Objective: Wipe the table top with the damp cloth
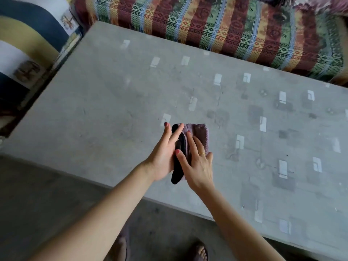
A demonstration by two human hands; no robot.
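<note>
One grey table top, patterned with pale rectangles; used as landmark. One cloth, mauve terry with a black part, folded, above the table top near its near edge, roughly mid-length. Cannot tell if it touches the surface.

Two hands, both at the cloth. Left hand: palm turned inward, fingers straight and spread, supporting the cloth's left side and black part. Right hand: fingers straight, slightly splayed, lying flat over the cloth's right side; one gold ring on one finger. Neither hand curls around the cloth.

Beyond the table top's far edge: one striped woven sofa cover. Off its left end: one cushion, navy, yellow, white. Below the near edge: two feet, right foot in a sandal, the other blurred.
</note>
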